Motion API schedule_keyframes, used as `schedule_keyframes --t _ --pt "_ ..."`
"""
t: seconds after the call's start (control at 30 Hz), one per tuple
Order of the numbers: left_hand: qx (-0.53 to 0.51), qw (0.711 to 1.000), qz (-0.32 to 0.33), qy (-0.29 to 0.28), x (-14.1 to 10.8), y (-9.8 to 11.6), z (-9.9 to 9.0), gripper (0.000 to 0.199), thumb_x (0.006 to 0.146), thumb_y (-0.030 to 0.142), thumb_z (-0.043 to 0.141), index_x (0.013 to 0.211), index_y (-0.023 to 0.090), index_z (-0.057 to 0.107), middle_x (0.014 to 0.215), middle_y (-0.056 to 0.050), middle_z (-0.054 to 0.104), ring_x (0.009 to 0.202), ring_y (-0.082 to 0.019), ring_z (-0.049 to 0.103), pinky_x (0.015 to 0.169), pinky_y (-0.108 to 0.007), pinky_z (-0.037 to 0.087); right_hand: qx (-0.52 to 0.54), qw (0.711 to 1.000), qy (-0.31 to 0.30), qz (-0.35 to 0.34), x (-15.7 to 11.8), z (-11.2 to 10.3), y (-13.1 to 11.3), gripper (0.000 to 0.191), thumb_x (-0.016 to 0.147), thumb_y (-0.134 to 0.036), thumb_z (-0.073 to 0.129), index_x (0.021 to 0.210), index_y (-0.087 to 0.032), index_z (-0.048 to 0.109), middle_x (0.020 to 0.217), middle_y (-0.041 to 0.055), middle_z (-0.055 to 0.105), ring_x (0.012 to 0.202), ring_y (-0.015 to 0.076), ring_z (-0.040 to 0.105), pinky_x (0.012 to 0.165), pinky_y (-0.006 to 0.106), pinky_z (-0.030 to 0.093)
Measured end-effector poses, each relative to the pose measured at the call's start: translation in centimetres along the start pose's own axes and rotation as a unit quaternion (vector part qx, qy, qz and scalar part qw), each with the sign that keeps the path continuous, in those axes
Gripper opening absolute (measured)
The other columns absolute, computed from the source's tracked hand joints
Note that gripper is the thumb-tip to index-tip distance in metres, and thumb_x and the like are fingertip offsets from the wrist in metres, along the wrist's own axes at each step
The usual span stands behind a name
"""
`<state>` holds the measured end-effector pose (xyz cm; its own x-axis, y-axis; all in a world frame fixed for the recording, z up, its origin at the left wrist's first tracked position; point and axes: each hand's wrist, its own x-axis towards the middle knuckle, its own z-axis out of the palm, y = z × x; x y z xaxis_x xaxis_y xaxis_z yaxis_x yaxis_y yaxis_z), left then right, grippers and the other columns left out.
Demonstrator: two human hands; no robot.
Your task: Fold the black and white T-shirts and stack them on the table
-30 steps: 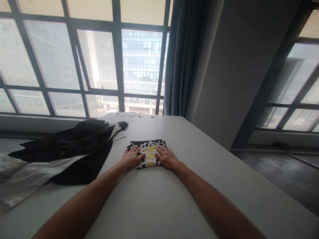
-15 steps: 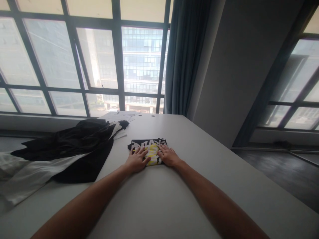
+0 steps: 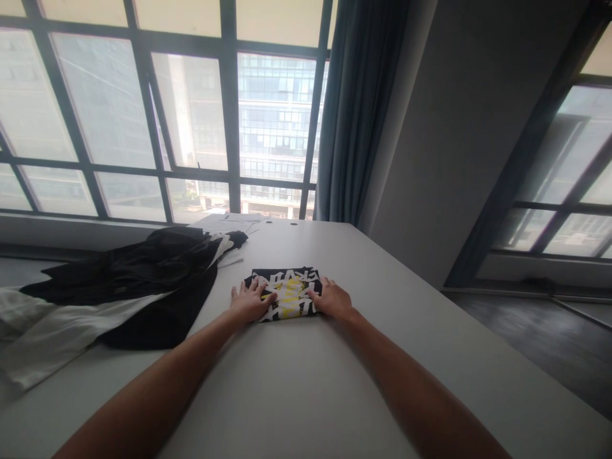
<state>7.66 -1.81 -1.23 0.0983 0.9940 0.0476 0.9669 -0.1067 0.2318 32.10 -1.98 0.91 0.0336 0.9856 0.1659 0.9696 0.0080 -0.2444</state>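
"Black cloth with white and yellow print (image 3: 290, 298), folded, lies on the white table (image 3: 291, 382), between the two hands. What could go wrong with it, in your opinion?"

"First I look at the left hand (image 3: 249, 302). It is wide, fingers spread, and it touches the left side of the cloth. If it pushes harder than the other one, the layers could slide and make wrinkles, I think."

"And the right hand (image 3: 335, 298)?"

"Its thumb is on the print and its fingers are at the right edge. Whether it pinches the edge or only rests there, I cannot tell. If it pinches and pulls only the top layer, the corner could open."

"Also there is the loose pile of dark and white clothes (image 3: 143, 261) on the left."

"Yes, it is apart from the folded cloth. But a sleeve or elbow moving wide to the left could, I suppose, catch it and drag it."
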Motion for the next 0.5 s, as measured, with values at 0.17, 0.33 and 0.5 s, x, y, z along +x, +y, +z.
schedule_keyframes --t 0.17,0.33,0.5 --pt "-0.005 1.000 0.005 0.003 0.0 -0.1 0.3 0.081 0.090 0.073 0.022 0.153 0.024 0.036 0.164 -0.010 0.015 0.147 -0.045 0.016 0.114 -0.065 0.014 0.053 0.997 -0.047 0.039 1.3 0.1 1.9 0.082 0.080 -0.065 0.057 0.141 -0.011 0.046 0.126 0.0218 0.063 0.118 0.0328 0.061 0.092 0.038 0.049" --pt "-0.023 1.000 0.012 -0.003 -0.2 0.1 0.2 0.078 0.092 0.069 0.021 0.153 0.022 0.036 0.165 -0.011 0.013 0.149 -0.041 0.012 0.116 -0.062 0.012 0.186 0.982 -0.025 0.008 1.8 0.3 2.2 0.070 0.077 -0.052 0.066 0.134 -0.012 0.053 0.126 0.0190 0.065 0.114 0.0292 0.063 0.092 0.035 0.050" --pt "-0.046 0.998 0.031 -0.003 -0.3 0.1 -0.1 0.074 0.094 0.066 0.022 0.152 0.022 0.038 0.164 -0.010 0.018 0.150 -0.039 0.014 0.117 -0.061 0.011 0.362 0.928 -0.081 0.020 2.0 0.7 2.0 0.072 0.072 -0.045 0.072 0.136 -0.017 0.052 0.120 0.0140 0.067 0.086 0.0218 0.068 0.062 0.029 0.054"
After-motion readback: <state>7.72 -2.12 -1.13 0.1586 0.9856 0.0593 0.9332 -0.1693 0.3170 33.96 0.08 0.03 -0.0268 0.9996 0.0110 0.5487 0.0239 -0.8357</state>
